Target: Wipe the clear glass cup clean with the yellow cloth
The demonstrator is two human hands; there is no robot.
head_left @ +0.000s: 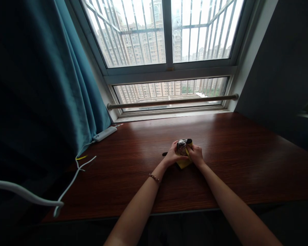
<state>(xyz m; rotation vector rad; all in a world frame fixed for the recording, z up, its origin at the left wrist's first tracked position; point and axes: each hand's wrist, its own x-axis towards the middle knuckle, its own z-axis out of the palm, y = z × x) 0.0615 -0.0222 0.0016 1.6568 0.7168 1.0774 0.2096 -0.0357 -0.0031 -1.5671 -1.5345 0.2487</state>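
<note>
On the brown wooden table (pixel 133 157), both hands are around a small item with a crinkled, foil-like silver surface (pixel 182 145), black parts and a yellow lower part (pixel 184 163). Its exact kind is too small to tell. My left hand (pixel 172 155) is closed on its left side, thumb reaching across the front. From the right, my right hand (pixel 196 154) grips it near the black and yellow edge. Beside my left fingers a short dark thing (pixel 164 154) sticks out, partly hidden by that hand.
At the back left lies a white power strip (pixel 105 134), by the blue curtain (pixel 77 85). White cables (pixel 73 179) run along the table's left side, with a yellow strip (pixel 82 157) among them. A rail (pixel 171 102) crosses the window behind the table.
</note>
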